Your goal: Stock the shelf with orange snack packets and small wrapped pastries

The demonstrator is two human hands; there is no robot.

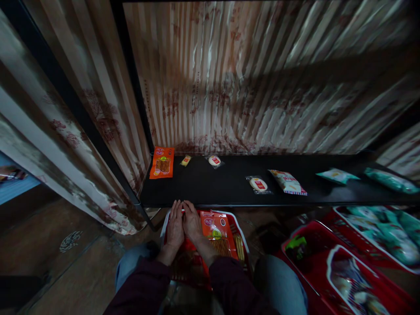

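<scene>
Reaching forward side by side in the head view, the left hand (175, 225) and the right hand (193, 223) lie over the far left part of a red basket (242, 234) with a white rim. Both have their fingers extended rather than clenched, thumbs side toward each other, the tips close to the front edge of a black shelf (229, 181); whether they touch it, or whether anything is grasped under the palms, I cannot tell. Just beside the right hand, inside the basket, is a large orange packet (216, 225), its lower part crossed by the right forearm, with yellowish packs (239, 247) at its right. On the shelf, from left to right, are 1 upright orange pouch (162, 162), 1 small yellow packet (185, 160), 2 round white wrapped pieces (215, 161) with red labels, 1 pale bag (288, 182) with a striped end and 2 green packets (337, 176). Behind hangs a pleated curtain (213, 65). At the lower right, well apart from the hands, other red containers (308, 232) hold more packets, green ones (393, 236) among them.
</scene>
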